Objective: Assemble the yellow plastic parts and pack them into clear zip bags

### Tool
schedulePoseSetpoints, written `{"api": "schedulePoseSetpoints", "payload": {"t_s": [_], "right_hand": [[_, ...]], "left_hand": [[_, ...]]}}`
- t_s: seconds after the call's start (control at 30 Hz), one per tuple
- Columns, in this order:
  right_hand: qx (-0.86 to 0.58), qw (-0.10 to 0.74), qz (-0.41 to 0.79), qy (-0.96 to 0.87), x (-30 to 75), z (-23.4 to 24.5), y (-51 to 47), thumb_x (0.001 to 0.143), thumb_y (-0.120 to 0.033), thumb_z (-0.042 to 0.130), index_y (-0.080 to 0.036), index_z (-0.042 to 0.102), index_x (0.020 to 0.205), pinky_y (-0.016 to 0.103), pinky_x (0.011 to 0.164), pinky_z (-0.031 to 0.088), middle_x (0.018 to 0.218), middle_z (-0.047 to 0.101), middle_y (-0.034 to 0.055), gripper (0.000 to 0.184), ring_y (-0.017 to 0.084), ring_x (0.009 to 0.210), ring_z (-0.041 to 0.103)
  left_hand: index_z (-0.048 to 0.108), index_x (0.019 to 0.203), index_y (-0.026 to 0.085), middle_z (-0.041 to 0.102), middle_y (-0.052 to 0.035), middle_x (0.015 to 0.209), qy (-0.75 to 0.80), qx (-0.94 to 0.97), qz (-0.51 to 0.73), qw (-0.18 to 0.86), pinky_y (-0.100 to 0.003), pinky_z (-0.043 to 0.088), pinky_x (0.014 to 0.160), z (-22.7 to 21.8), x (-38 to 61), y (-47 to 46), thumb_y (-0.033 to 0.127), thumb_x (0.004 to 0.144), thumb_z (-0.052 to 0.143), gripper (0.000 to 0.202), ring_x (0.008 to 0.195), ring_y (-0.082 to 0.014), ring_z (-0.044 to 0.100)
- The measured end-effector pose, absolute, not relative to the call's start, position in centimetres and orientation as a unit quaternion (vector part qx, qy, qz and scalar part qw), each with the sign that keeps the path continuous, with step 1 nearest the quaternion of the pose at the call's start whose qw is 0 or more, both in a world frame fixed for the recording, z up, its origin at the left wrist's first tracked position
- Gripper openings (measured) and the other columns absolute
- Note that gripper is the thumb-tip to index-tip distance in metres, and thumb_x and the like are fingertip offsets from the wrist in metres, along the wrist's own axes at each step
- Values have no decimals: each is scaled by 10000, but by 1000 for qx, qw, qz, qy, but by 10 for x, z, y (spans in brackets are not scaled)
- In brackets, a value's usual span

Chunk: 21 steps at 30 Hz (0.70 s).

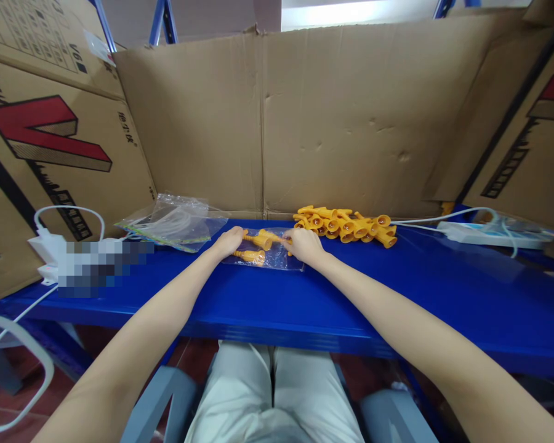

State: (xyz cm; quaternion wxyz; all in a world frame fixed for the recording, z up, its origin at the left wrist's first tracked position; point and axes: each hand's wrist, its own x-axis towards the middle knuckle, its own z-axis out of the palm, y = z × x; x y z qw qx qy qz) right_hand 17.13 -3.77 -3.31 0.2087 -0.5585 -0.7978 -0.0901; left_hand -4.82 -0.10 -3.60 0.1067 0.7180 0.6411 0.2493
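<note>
A clear plastic bag lies on the blue table between my two hands. Several yellow horn-shaped plastic pieces show at the bag and appear to be inside it. My left hand is closed on the bag's left end, with its fingertips close to the yellow pieces. At the right end, my right hand pinches the bag beside another yellow piece; its fingertips are partly hidden. Just behind and to the right of my right hand is a pile of similar yellow horn-shaped pieces, their flared ends mostly facing me.
Flat clear bags lie at the left back of the blue table. A white power adapter with cable sits at far left, a white power strip at right. Cardboard walls enclose the back and sides.
</note>
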Motion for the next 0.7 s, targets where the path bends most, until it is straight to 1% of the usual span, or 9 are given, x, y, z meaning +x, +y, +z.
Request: {"api": "schedulePoseSetpoints", "payload": {"t_s": [0.1,0.17,0.27,0.33,0.37,0.5,0.57,0.7], "right_hand": [[-493,289,-25,-820,171,-42,-26,792,-243,589,-167,674,975,320,819,462,1003,654,90,215,212,949,602],[-439,344,19,-829,172,-50,-17,747,-210,637,-140,652,994,324,846,462,1066,611,111,257,194,951,589],[-396,402,94,-820,172,-62,-8,719,-162,640,-136,604,1033,322,766,505,1193,500,138,318,126,770,599],[-397,428,125,-802,171,-67,-5,706,-138,633,-137,578,1019,315,725,518,1198,462,136,318,94,687,582],[-403,437,130,-793,171,-69,-4,696,-130,636,-135,571,997,317,727,518,1170,465,129,307,95,688,580],[-432,437,101,-783,171,-72,-1,688,-153,648,-141,567,879,355,773,501,980,530,84,208,149,779,583],[-435,422,94,-790,171,-72,0,703,-156,634,-145,572,879,366,787,492,918,561,75,187,169,815,584],[-436,371,87,-815,172,-69,-4,732,-175,615,-125,583,994,376,845,463,998,600,120,268,205,923,586]], "left_hand": [[598,1016,157,592,-95,1197,636,711,275,120,-327,378,934,-38,-49,3,289,884,237,407,1128,-230,514],[606,974,148,603,-106,1168,626,710,293,135,-340,384,930,-39,-49,5,289,879,248,397,1092,-233,531],[604,971,140,614,-112,1139,612,694,333,181,-354,407,909,-40,-49,6,314,870,268,391,1049,-234,549],[600,991,136,617,-112,1133,607,677,357,215,-362,423,891,-41,-49,6,335,860,294,388,1039,-239,554],[600,997,135,617,-113,1135,603,672,365,226,-367,427,887,-41,-49,7,340,855,307,386,1039,-242,556],[617,981,134,614,-114,1156,585,677,383,229,-368,398,926,-43,-49,9,315,847,322,371,1077,-245,542],[622,987,136,611,-107,1172,578,680,389,228,-340,381,947,-45,-49,10,283,837,342,350,1093,-231,538],[593,1080,122,594,-110,1204,571,693,375,228,-275,386,933,-47,-52,10,233,789,450,342,1103,-206,542]]}}
